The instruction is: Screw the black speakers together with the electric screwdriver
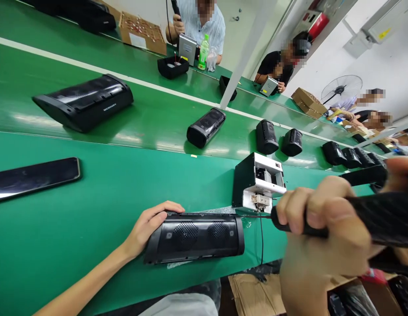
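A black speaker point(204, 237) with two perforated round patches lies on the green table in front of me. My left hand point(157, 219) grips its left end, with thumb and fingers along the upper edge. My right hand point(322, 219) is wrapped round a black electric screwdriver point(384, 217), held nearly level and partly blurred. Its thin bit reaches left to the speaker's upper right corner; whether the tip touches a screw cannot be made out. Just behind stands a black-and-white screw feeder point(259, 182). Some clear plastic wrap point(220, 210) shows around the speaker.
A phone point(35, 175) lies at the left. Along the conveyor point(151, 127) stand several speakers, including a large one point(85, 101) and a smaller one point(207, 126). Co-workers sit across it, one near a green bottle point(204, 52). Flattened cardboard point(256, 294) lies below the table edge.
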`<state>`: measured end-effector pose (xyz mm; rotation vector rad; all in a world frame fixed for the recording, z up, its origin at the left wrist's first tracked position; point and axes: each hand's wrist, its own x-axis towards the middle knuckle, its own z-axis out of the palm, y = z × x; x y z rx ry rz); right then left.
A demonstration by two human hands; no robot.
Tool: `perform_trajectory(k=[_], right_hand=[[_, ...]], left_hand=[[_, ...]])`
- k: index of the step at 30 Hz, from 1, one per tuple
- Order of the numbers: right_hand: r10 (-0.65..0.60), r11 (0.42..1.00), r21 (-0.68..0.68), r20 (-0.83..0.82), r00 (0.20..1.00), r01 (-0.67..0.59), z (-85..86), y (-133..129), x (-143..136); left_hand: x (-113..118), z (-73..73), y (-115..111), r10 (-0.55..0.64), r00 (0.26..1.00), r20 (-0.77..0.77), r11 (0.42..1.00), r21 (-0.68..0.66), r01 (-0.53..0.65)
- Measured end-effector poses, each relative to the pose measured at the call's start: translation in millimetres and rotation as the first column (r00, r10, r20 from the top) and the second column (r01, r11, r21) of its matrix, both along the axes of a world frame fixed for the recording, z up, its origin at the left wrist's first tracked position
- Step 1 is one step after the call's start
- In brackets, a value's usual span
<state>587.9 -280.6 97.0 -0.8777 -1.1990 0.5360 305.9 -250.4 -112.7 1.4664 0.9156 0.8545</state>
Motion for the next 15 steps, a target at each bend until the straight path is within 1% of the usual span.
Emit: perform_trajectory(k=[3, 6, 10, 13, 15], right_hand=[[0.113, 0.994, -0.006, -0.028, 0.993, -0.113, -12.3, 12, -10], [0.155, 0.988, 0.008, -0.006, 0.988, -0.155, -19.7, 19, -10], [0.193, 0.981, 0.029, 0.007, 0.981, -0.194, -18.2, 22, -11], [0.194, 0.981, 0.019, 0.010, 0.981, -0.194, -15.5, 23, -13], [0.183, 0.983, 0.009, 0.010, 0.983, -0.183, -17.5, 23, -14]], left_hand=[[1, -4.3, -3, 0.013, 0.999, 0.038, 1.000, -0.014, -0.012], [3, -7.7, -4, 0.009, 0.998, 0.065, 1.000, -0.006, -0.008], [4, -14.3, -4, 0.008, 0.995, 0.101, 1.000, 0.012, -0.010], [5, -21.6, -4, 0.017, 0.990, 0.142, 1.000, 0.017, -0.019], [5, -26.3, -4, 0.014, 0.984, 0.179, 0.999, 0.026, -0.019]])
